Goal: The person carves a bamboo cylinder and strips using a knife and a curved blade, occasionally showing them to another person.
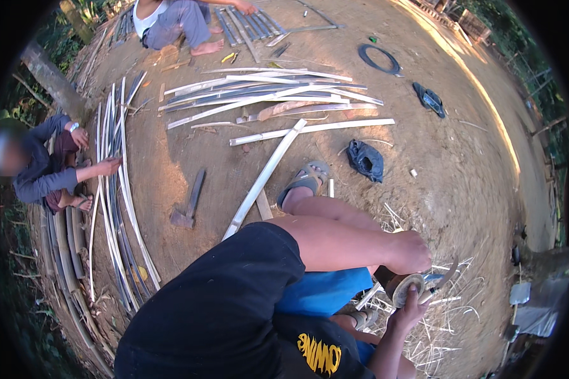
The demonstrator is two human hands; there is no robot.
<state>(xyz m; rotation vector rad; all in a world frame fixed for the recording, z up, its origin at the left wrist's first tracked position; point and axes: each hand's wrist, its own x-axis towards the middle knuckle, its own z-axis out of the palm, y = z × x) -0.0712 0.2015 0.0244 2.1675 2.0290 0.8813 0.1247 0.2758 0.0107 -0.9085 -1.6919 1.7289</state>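
My left hand (413, 251) is closed over a brown cylinder-shaped piece (392, 278) with a pale round end; its fingers are mostly hidden. Coming up from the lower edge, my right hand (411, 311) has its thumb against that round end. A knife with a curved blade (449, 271) sticks out beside my right hand, which seems closed around its pale handle. Thin pale shavings (433, 341) litter the ground below and around both hands. Near my sandalled foot (306, 175) lies a long split bamboo strip (269, 174).
Several bamboo strips (278, 88) are piled ahead. A hatchet (188, 205) lies to the left, near a co-worker (50, 161) handling long strips (117, 189). Another person (171, 25) sits at the far side. A black bag (365, 161), sandal (428, 100) and wire coil (378, 59) lie to the right.
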